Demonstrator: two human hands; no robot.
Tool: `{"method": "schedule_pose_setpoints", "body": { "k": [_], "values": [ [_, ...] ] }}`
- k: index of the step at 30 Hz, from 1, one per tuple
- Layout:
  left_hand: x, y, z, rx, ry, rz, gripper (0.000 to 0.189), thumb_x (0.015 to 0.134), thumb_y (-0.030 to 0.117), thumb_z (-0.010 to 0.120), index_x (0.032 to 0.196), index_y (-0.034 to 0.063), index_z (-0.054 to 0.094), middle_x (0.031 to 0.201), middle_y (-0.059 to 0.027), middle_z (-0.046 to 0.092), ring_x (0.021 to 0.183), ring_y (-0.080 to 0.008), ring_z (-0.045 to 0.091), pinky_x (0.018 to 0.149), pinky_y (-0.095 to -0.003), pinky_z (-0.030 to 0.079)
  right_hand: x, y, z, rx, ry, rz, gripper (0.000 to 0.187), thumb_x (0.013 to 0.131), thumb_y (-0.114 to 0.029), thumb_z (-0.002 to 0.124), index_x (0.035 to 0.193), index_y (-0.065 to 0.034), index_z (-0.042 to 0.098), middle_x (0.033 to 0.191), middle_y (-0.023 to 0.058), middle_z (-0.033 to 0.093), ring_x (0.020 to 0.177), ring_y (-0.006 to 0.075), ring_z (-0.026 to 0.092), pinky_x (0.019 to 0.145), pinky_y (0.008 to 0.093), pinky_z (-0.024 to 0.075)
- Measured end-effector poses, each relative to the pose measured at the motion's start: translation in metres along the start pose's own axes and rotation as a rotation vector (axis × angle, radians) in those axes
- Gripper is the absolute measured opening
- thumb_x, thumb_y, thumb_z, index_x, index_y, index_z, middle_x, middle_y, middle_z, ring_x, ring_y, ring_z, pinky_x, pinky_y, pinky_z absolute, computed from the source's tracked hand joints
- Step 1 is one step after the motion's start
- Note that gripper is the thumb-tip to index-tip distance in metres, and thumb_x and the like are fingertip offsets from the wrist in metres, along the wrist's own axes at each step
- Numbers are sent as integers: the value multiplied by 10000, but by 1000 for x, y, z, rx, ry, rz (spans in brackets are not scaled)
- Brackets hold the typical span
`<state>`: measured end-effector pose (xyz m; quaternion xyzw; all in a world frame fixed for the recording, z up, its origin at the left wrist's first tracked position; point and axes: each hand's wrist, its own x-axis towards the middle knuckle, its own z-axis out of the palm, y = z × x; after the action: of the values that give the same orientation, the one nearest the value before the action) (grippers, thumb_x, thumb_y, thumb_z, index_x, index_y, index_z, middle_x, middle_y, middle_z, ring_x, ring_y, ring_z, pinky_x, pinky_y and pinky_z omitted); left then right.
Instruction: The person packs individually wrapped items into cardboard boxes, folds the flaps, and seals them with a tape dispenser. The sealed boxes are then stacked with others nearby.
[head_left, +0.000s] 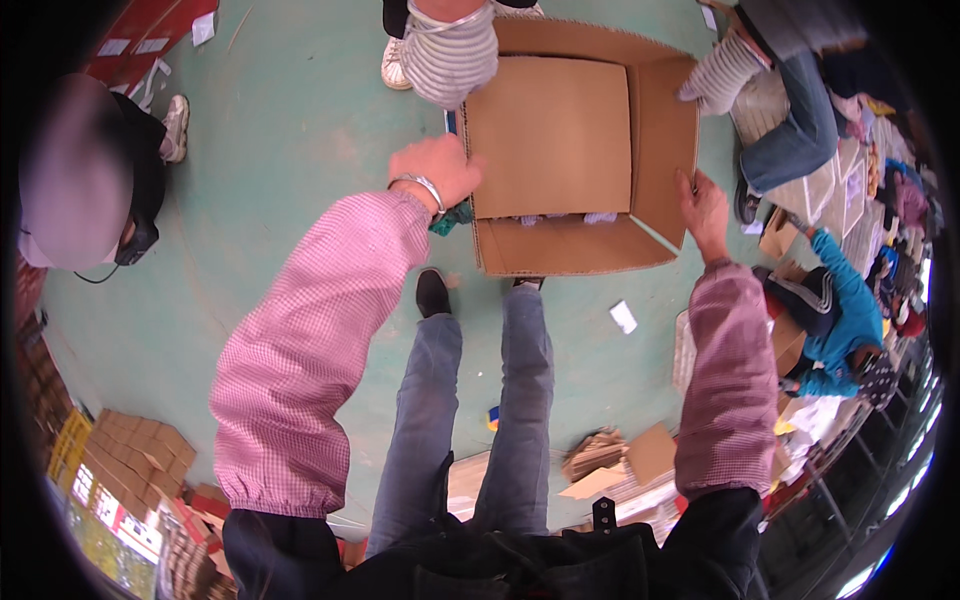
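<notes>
An open cardboard box (581, 244) stands in front of me at the upper middle, its flaps raised. A flat cardboard sheet (551, 135) lies inside it, with pale items showing along its near edge. My left hand (439, 169) is at the box's left side, fingers curled, a bracelet on the wrist; whether it grips the edge is unclear. My right hand (703, 206) pinches the right flap near its corner. Something dark green (452, 219) shows beside the box under my left hand.
A co-worker's sleeved arm (450, 56) reaches in at the box's far left; another person's gloved hand (690, 88) is at its far right. A person in blue (844, 300) works at the right. A white slip (622, 316) lies on the green floor. Stacked cartons (135, 457) stand lower left.
</notes>
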<state>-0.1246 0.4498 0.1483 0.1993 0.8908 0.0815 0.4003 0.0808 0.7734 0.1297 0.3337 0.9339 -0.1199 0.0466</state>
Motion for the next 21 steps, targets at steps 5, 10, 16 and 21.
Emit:
{"method": "schedule_pose_setpoints", "body": {
  "k": [5, 10, 16, 21],
  "values": [
    [-12, -17, -10, 5, 81, 82, 471, 823, 425, 519, 854, -16, 680, 869, -244, 661, 826, -410, 634, 739, -465, 499, -28, -15, -26, 84, 64, -64, 389, 897, -326, 595, 719, 15, 532, 606, 215, 514, 564, 382, 502, 522, 438, 406],
    [-71, -44, -24, 22, 123, 201, 499, 820, 419, 536, 731, -62, 632, 730, -289, 602, 714, -463, 595, 655, -502, 465, -99, -30, -76, 151, 51, -81, 364, 902, -252, 602, 695, 29, 499, 559, 203, 455, 492, 333, 432, 485, 408, 367],
    [-173, -66, 10, 20, 134, 179, 503, 818, 412, 538, 654, -60, 602, 677, -298, 578, 669, -468, 584, 627, -522, 452, -213, -41, -102, 198, 18, -61, 336, 886, -222, 616, 689, 12, 478, 621, 223, 488, 544, 405, 478, 495, 437, 376],
    [-213, -82, 97, 5, 88, 178, 484, 810, 394, 548, 627, -50, 605, 626, -273, 577, 629, -454, 586, 598, -511, 456, -298, -8, -58, 213, -59, 65, 299, 882, -209, 613, 712, 3, 489, 656, 219, 515, 577, 414, 498, 515, 448, 387]
  ]
}}
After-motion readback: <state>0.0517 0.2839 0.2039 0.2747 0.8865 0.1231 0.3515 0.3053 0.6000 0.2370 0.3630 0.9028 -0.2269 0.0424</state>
